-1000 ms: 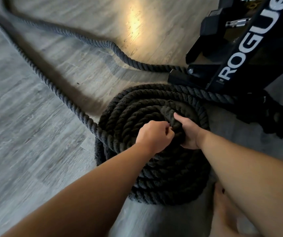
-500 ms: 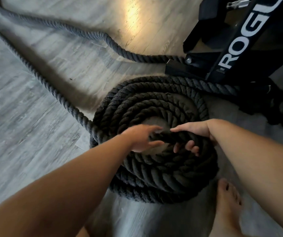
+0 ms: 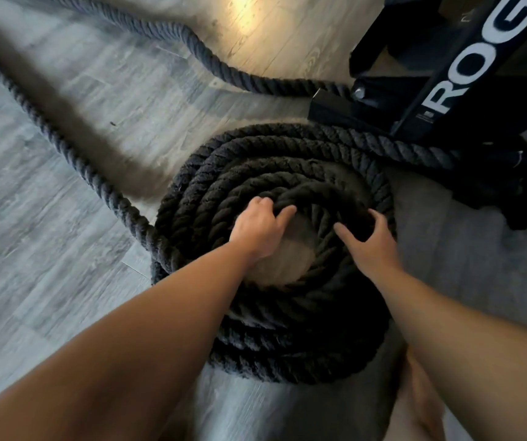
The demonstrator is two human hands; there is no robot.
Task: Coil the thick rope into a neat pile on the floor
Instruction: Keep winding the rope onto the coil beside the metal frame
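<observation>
A thick, dark, twisted rope lies wound in a round stack of several turns on the grey wood-grain plank floor, near the middle of the view. A bare patch of floor shows through the hole at the centre of the stack.

The left hand rests on the inner turns at the left of that hole, its fingers bent and hooked over the innermost loop in a loose grasp rather than a tight fist. The right hand sits on the right side of the hole with fingers spread wide; the thumb and forefinger straddle the top turn, pressing on it without closing round it.

From the left edge of the stack a long uncoiled length of the same rope runs away to the far left. A second length curves across the far floor and meets the base of a black steel gym frame with white lettering, standing at the far right. Another stretch passes from the far side of the stack under that frame, ending in a dark tangle at the right.

A bare foot shows at the near right edge, just beside the stack.
</observation>
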